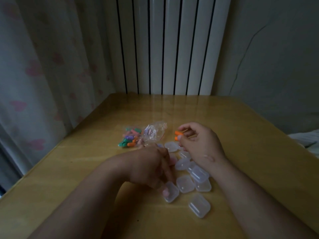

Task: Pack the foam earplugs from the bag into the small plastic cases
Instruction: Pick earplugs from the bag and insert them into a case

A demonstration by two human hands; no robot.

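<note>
A clear plastic bag with several foam earplugs in green, pink, purple and orange lies on the wooden table. My right hand pinches two orange earplugs just right of the bag. My left hand holds a small clear plastic case at the near edge of the case cluster, its fingertips on the case. Several more clear cases lie between and below my hands; one sits apart, nearer to me.
A white radiator stands behind the table's far edge. A curtain with pink hearts hangs along the left side. White bedding shows at the right edge.
</note>
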